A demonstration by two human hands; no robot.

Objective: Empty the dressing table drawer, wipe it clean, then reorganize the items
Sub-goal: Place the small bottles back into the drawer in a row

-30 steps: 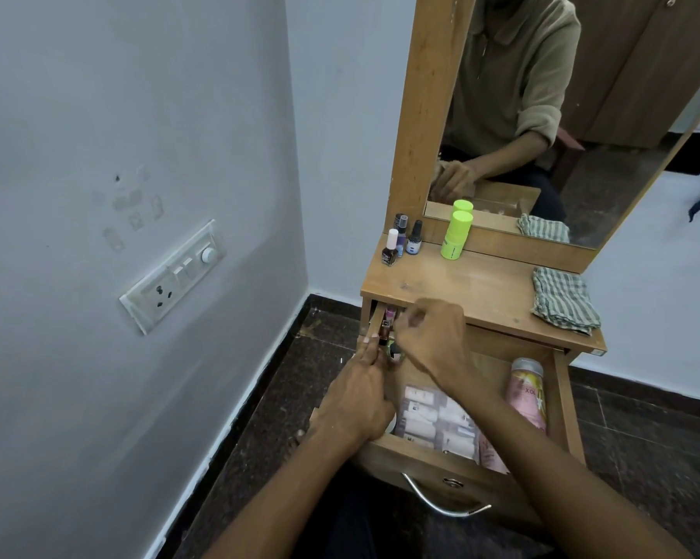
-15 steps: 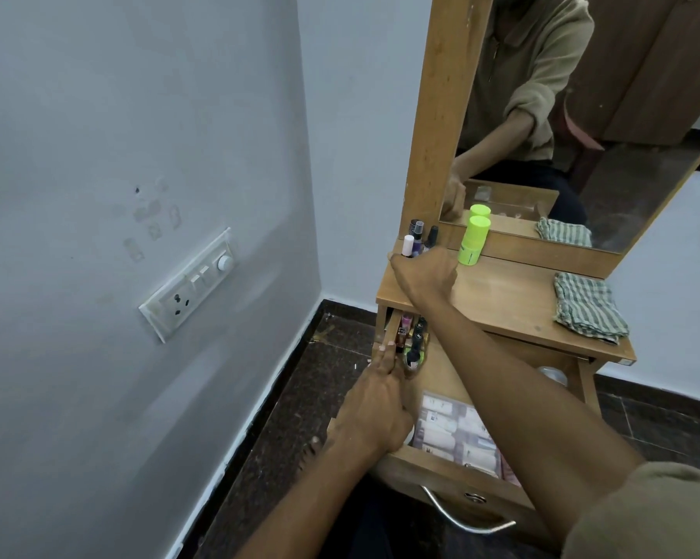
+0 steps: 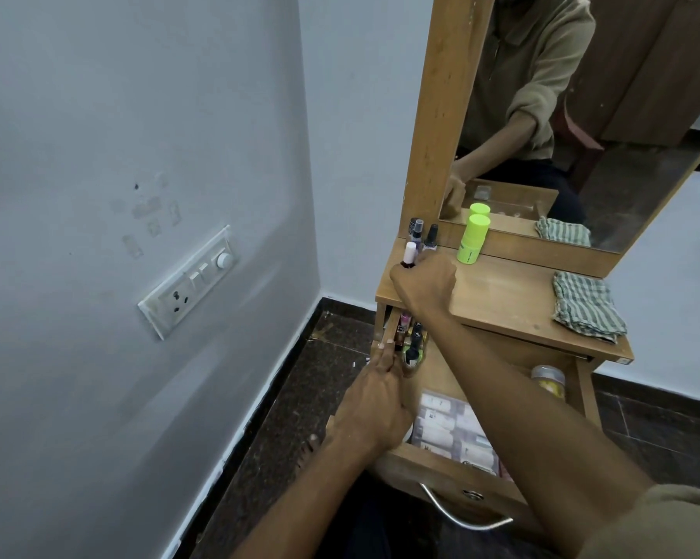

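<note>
Drawer (image 3: pixel 441 463) pulled out below the bench (image 3: pixel 501 300), contents partly removed. Right hand (image 3: pixel 425 280) raised over the bench's 9 o'clock corner, fingers curled round a small nail polish bottle with a white cap (image 3: pixel 409 256) — bottle upright, base hidden by the hand, contact with the bench not determinable. Just beyond it, at 12 o'clock from the hand, a cluster of dark-capped bottles (image 3: pixel 423 236) standing against the mirror frame (image 3: pixel 445 115). Lime-green stick container (image 3: pixel 472 240) upright at 1 o'clock from the hand, near the mirror's lower rail. Folded checked cloth (image 3: pixel 588 312) lying at the bench's 3 o'clock end, well apart from the bottles.

Left hand (image 3: pixel 376 405) at the drawer's 9 o'clock side, fingers reaching into the back corner among several upright polish bottles (image 3: pixel 411 340) — whether pinching one or only touching, not determinable. Remaining in the drawer: a clear packet of small white sachets (image 3: pixel 449 425) at 6 o'clock, a round jar with a silver lid (image 3: pixel 548 379) at 3 o'clock. Curved metal handle (image 3: pixel 461 514) on the drawer front.

Switch plate (image 3: pixel 187 280) on the wall at 9 o'clock.
</note>
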